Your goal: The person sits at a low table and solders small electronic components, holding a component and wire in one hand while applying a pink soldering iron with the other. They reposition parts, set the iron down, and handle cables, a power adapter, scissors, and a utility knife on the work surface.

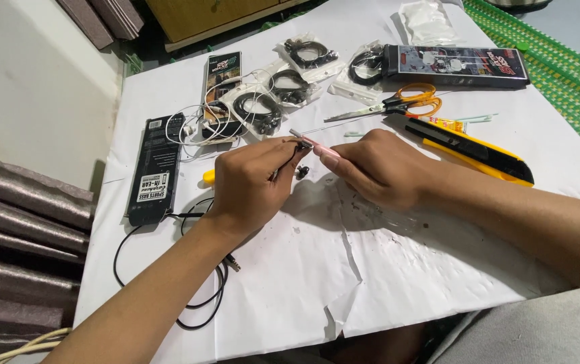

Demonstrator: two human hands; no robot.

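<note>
My left hand (253, 180) pinches the end of a thin black earphone cable (199, 296), which trails back under my wrist and loops on the white paper sheet (371, 283). Two small black earbuds (301, 172) dangle just below my fingertips. My right hand (378, 168) grips a slim pink pen-shaped tool (317, 146) with a metal tip, and that tip touches the cable end held by the left fingers. Both hands meet at the middle of the sheet.
A yellow-and-black utility knife (479, 152) and orange-handled scissors (404, 102) lie beyond my right hand. Bagged black earphones (263, 111), white earphones (199, 128) and black boxes (155, 168) (455, 65) sit at the back. The paper is torn near the front edge.
</note>
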